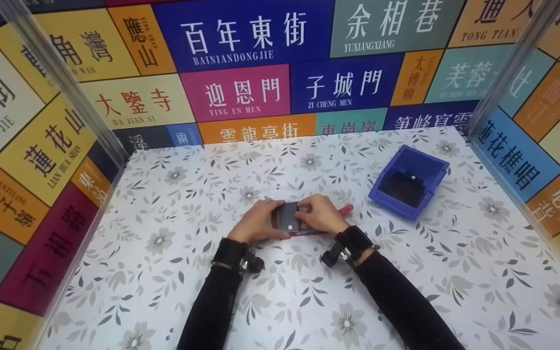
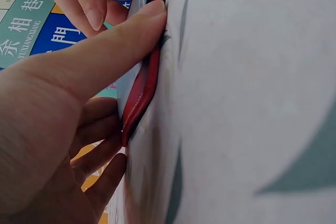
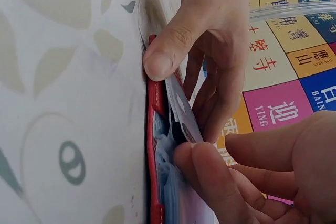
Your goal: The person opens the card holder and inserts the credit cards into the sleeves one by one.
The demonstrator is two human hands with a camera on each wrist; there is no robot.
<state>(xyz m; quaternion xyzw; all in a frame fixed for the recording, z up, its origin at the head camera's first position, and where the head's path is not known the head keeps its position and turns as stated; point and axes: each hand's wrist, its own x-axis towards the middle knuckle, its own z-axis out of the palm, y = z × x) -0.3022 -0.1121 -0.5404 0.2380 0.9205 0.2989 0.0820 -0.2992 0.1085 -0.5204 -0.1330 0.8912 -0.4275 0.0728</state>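
Observation:
A red card holder [image 1: 309,233] with clear plastic sleeves [image 3: 167,169] lies open on the table. My left hand [image 1: 259,221] grips its left side, the thumb over the stitched red edge and the fingers round the far side. A greyish card [image 3: 182,106] stands raised a little from the sleeves, near the left thumb. With thumb and finger, my right hand [image 1: 323,214] pinches the card's edge; those fingertips partly cover it. A red strap [image 1: 346,209] sticks out beyond the right hand.
To the right behind the hands stands a blue open box [image 1: 391,206] with a dark inside. Walls printed with coloured name signs [image 1: 241,90] enclose the back and both sides of the flower-patterned table [image 1: 280,301].

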